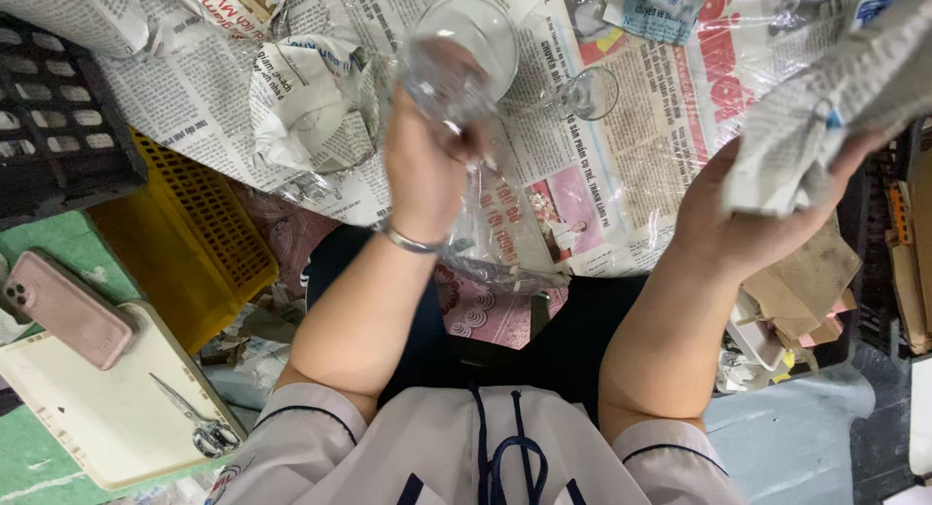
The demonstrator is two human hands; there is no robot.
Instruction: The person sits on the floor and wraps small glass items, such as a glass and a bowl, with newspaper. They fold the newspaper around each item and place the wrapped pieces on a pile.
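My left hand point(427, 165) is closed on a clear plastic bag point(456, 97) with a clear glass inside or behind it, above spread newspaper sheets point(621, 146). A silver bracelet circles that wrist. My right hand point(748, 223) grips a crumpled bundle of newspaper point(835, 97) at the right. A clear stemmed glass point(485, 29) lies on its side on the newspaper just beyond my left hand, its foot point(592, 92) pointing right. A glass partly wrapped in newspaper point(311, 107) rests to the left.
A yellow plastic crate point(184, 233) and a black crate point(58, 117) stand at the left. A pink phone point(68, 306) and scissors point(194, 418) lie on a cream board point(107, 408). Cardboard scraps point(806, 291) pile up at the right.
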